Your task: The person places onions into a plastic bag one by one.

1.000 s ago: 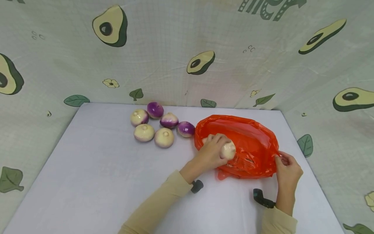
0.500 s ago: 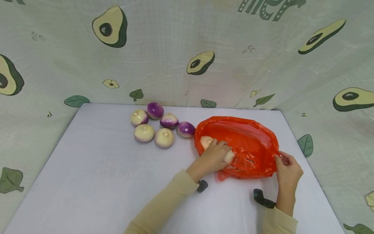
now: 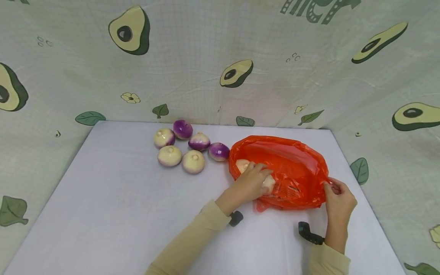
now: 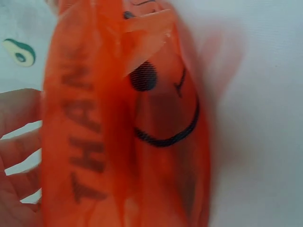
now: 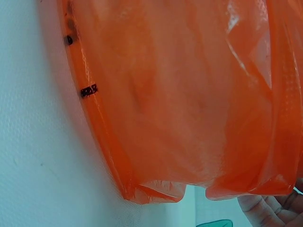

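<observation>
The red plastic bag [image 3: 299,156] lies on its side at the right of the table, its mouth facing me. My left hand [image 3: 249,183] reaches into that mouth over a pale onion [image 3: 269,185], its fingers spread and raised around it. A second pale onion [image 3: 242,165] sits just behind that hand, inside the bag. My right hand [image 3: 338,196] pinches the bag's right rim between thumb and fingers. In the left wrist view, the bag wall hides the left fingertips [image 4: 33,142]. Printed letters and a smile show on the bag [image 4: 165,104] there.
Several purple-and-cream onions, one of them a pale onion [image 3: 193,162], are grouped left of the bag. A purple onion [image 3: 219,152] sits right beside the bag's left edge. The white table [image 3: 113,198] meets an avocado-print cloth [image 3: 192,76] at the back.
My left hand has lowered the pale onion into the bag, and its fingers have since loosened and drawn back slightly. The right hand keeps its pinch on the rim.
</observation>
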Demonstrator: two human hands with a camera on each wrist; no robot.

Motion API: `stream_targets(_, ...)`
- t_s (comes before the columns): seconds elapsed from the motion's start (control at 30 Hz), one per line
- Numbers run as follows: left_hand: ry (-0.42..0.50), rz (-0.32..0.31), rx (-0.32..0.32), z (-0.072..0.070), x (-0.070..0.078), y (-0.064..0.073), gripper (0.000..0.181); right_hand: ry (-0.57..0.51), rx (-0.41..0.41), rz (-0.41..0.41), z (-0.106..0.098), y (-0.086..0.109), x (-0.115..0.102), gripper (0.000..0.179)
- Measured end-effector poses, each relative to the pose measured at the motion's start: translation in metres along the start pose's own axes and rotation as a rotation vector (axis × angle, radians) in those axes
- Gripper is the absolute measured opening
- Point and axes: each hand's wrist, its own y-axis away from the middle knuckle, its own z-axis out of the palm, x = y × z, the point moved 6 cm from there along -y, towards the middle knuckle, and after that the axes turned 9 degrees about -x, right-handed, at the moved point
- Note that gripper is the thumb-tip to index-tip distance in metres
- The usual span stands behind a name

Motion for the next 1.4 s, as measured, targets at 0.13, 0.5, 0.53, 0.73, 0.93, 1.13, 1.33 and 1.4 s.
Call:
stream_targets(0.13, 0.03, 0.031, 0.058, -0.012, 0.001, 0.01, 0.049, -0.001, 0.0, 0.001, 0.0, 0.0, 0.0, 0.047)
stream_targets(0.5, 0.188, 0.12, 0.295, -0.042, -0.015, 0.047, 0.034, -0.015, -0.001, 0.009, 0.0, 0.0, 0.0, 0.048)
stream_targets(0.53, 0.202, 0.126, 0.322, -0.044, -0.018, 0.05, 0.034, -0.017, -0.004, 0.007, 0.0, 0.0, 0.0, 0.048)
stream_targets(0.73, 0.264, 0.11, 0.459, -0.052, -0.037, 0.071, 0.032, -0.02, -0.009, 0.011, 0.001, 0.001, 0.0, 0.048)
stream_targets(0.93, 0.256, 0.038, 0.532, -0.057, -0.06, 0.088, 0.036, -0.015, -0.001, 0.011, 0.002, 0.002, 0.0, 0.048)
stream_targets(1.13, 0.27, -0.038, 0.565, -0.058, -0.084, 0.101, 0.039, -0.017, -0.013, 0.019, 0.001, 0.002, 0.0, 0.048)
stream_targets(1.33, 0.278, -0.091, 0.609, -0.057, -0.109, 0.112, 0.04, -0.019, -0.013, 0.02, 0.002, 0.003, 0.0, 0.047)
stream_targets(1.4, 0.291, -0.101, 0.632, -0.057, -0.116, 0.116, 0.039, -0.018, -0.011, 0.019, 0.002, 0.003, -0.001, 0.047)
